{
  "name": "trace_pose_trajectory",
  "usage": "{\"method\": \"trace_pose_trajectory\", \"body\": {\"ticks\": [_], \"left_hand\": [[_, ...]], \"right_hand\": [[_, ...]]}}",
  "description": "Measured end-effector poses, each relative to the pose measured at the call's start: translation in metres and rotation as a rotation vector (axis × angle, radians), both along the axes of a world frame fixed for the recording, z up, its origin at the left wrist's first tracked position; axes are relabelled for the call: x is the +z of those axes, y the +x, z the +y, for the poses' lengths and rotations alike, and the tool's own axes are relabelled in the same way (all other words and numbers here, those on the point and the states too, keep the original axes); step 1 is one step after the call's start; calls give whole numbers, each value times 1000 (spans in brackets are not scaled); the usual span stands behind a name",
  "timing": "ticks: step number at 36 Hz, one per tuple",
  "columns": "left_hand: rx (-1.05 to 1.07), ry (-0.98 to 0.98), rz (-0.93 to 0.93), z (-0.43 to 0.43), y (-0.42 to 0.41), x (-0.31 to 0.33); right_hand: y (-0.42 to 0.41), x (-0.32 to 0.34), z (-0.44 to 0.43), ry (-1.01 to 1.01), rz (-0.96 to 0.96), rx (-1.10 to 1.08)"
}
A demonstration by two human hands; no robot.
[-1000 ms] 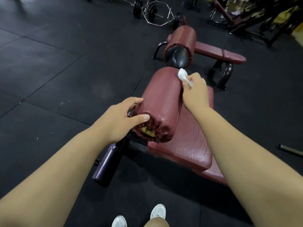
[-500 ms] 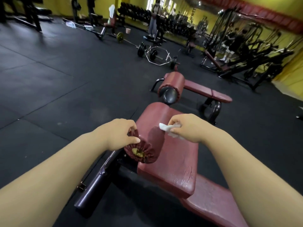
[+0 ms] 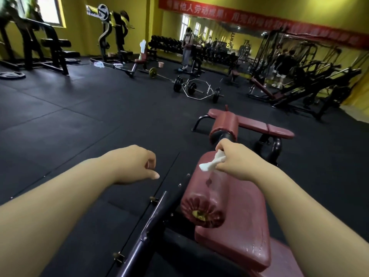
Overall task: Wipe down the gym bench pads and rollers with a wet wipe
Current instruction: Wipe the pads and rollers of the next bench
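- Head view is showing the right hand pinching a crumpled white wipe between thumb and fingers, the wipe trailing out to the left of the knuckles.
- Directly under the wipe, the near roller is lying with its long axis running near to far; its gathered end cap is facing the camera and its far end is sitting below the right fingers. Whether the wipe is touching the roller top or hanging just above it I cannot tell.
- Left hand is hovering over the black floor to the left of the roller, fingers loosely curled and holding nothing, well apart from the roller.
- Beneath and to the right of the roller, the seat pad is lying flat, glistening with wet spots.
- Farther off, a second roller and a long bench pad are sitting beyond the right hand.
- Judging from this, the right hand is the nearer one, and the coming stroke is likely running along the roller's axis, from the far end back toward the cap; the left hand would have to cross rightward to steady it.
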State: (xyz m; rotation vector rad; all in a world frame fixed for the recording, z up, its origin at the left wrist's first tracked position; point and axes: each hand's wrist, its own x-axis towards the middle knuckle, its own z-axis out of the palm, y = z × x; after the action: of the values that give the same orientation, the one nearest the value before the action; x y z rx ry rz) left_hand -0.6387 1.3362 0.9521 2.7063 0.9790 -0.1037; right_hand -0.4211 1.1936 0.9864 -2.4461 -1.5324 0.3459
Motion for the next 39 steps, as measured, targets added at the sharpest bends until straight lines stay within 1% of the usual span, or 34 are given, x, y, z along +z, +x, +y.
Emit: {"method": "trace_pose_trajectory", "body": {"ticks": [9,13,18,22,25,29,31,35,39], "left_hand": [[-83,68,49,96,-66,13],[-142,90,51,137,-79,14],[-197,86,59,185,-77,13],[-245,64,70,225,-69,7],[-272,74,103,263,-58,1],[-306,99,134,323,-30,-2],[-328,100,149,353,-13,-2],[-361,94,177,408,18,1],[-410,79,146,450,48,5]], "right_hand": [[-72,-13,88,76,-39,-129],[-95,-17,125,131,49,-168],[-95,-20,162,189,207,-248],[-80,-30,195,227,264,-343],[-66,-42,229,302,268,-366],[-43,-55,286,322,261,-383],[-32,-57,314,344,286,-399],[-12,-54,358,411,403,-422],[3,-44,386,431,424,-442]]}}
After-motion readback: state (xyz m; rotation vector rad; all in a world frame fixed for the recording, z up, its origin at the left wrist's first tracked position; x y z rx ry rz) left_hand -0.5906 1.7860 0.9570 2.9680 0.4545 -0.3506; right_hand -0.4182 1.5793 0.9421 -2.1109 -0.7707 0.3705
